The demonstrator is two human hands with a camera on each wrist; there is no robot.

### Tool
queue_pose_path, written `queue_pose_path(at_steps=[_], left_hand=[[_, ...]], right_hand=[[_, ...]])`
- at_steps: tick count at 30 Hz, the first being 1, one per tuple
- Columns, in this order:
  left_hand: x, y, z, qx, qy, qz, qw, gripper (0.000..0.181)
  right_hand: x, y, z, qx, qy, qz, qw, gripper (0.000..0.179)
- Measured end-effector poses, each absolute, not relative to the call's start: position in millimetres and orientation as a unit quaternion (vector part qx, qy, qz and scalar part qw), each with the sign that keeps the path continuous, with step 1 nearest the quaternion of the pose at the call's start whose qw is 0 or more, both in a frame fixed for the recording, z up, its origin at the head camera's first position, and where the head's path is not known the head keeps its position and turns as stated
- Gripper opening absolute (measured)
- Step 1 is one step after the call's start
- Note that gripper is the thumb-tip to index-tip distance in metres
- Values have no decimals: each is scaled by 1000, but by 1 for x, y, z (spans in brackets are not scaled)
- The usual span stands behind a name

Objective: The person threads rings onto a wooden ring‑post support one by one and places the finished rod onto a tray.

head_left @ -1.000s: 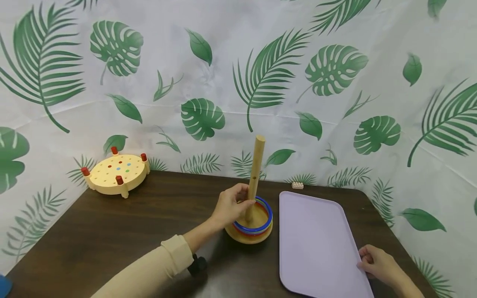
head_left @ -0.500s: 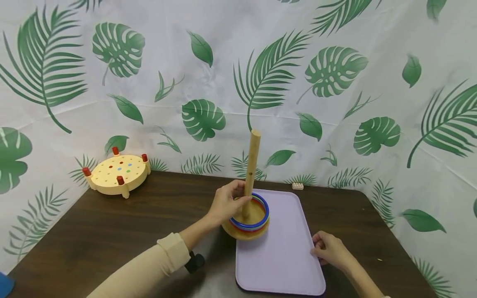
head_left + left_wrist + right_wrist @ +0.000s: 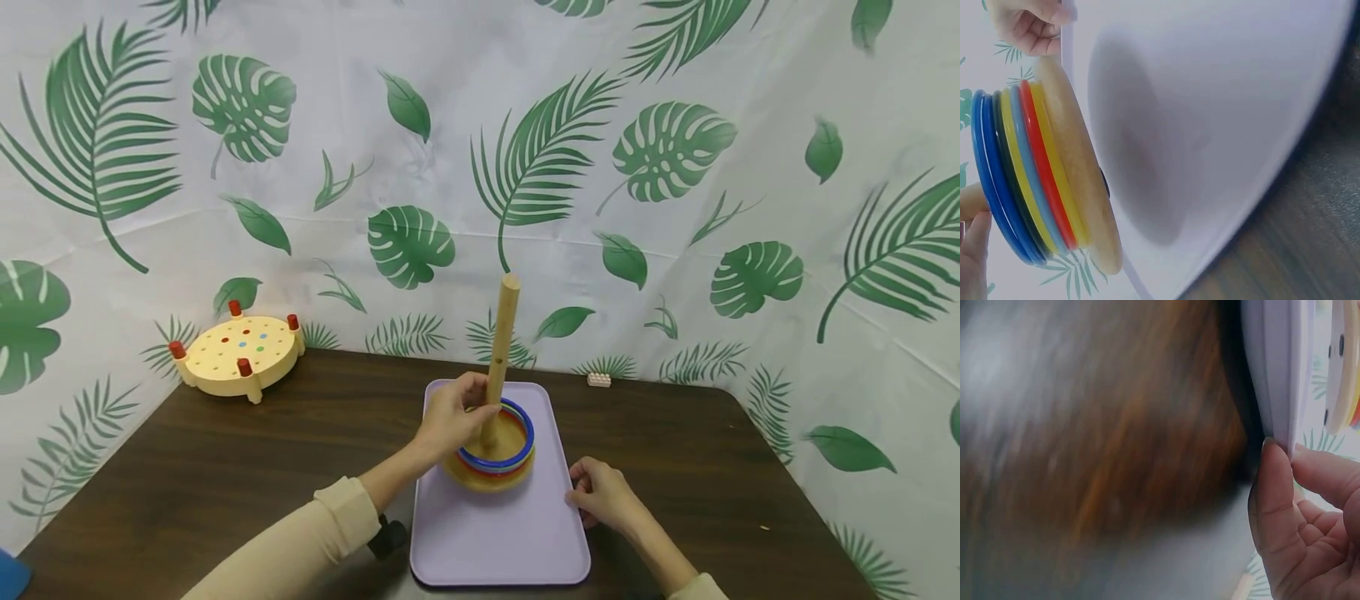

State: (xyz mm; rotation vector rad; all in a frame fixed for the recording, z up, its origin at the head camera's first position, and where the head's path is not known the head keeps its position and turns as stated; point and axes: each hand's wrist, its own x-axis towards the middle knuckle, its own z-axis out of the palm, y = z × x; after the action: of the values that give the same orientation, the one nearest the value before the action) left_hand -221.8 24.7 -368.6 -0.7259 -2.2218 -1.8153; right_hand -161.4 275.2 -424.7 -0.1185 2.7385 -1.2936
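My left hand (image 3: 453,414) grips the upright wooden post (image 3: 501,354) of a ring stacker, low down near the rings. Several coloured rings (image 3: 1041,169) in blue, green, yellow, light blue and red lie stacked on its round wooden base (image 3: 1079,169). In the left wrist view the base hangs over a lilac tray (image 3: 498,546), casting an oval shadow on it, with a gap between them. My right hand (image 3: 606,493) pinches the tray's right rim between thumb and finger. The right wrist view shows that pinch closely, with the thumb and fingers (image 3: 1275,506) at the edge.
The dark wooden table (image 3: 315,433) lies beneath. At its back left stands a round pale-yellow toy (image 3: 247,354) with red-tipped legs pointing up. A small pale brick (image 3: 599,380) sits by the back edge. Something blue (image 3: 11,575) shows at lower left. A leaf-print cloth (image 3: 420,150) hangs behind.
My right hand has slid the tray leftward from beside the ring stacker to under it. The left hand has kept its grip on the post, shifting slightly left.
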Motion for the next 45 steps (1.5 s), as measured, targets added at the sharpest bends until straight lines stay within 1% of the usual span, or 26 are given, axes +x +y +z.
queue_pose_path(at_steps=[5, 10, 18, 33, 35, 39, 42, 45], left_hand=[[-225, 24, -375, -247, -747, -609, 96, 20], [-226, 23, -380, -258, -744, -608, 102, 22], [-226, 22, -385, -255, -740, -616, 91, 21], [-228, 21, -392, -230, -743, -621, 99, 19], [-222, 21, -385, -224, -743, -623, 97, 18], [-222, 21, -385, -221, -744, -623, 97, 18], [-227, 20, -394, -220, -753, -612, 98, 19], [-227, 20, -394, -219, -759, -605, 97, 19]], right_hand=[[-162, 264, -426, -24, 899, -434, 45, 24], [-163, 256, -428, -8, 902, -432, 24, 25], [-164, 249, -430, -1, 903, -431, 5, 27], [-164, 243, -432, -4, 903, -431, 3, 28], [-163, 242, -432, -5, 903, -429, 3, 28], [-164, 242, -431, -6, 906, -424, 2, 28], [-164, 242, -430, -9, 905, -425, 5, 28], [-165, 243, -428, -9, 903, -430, 8, 28]])
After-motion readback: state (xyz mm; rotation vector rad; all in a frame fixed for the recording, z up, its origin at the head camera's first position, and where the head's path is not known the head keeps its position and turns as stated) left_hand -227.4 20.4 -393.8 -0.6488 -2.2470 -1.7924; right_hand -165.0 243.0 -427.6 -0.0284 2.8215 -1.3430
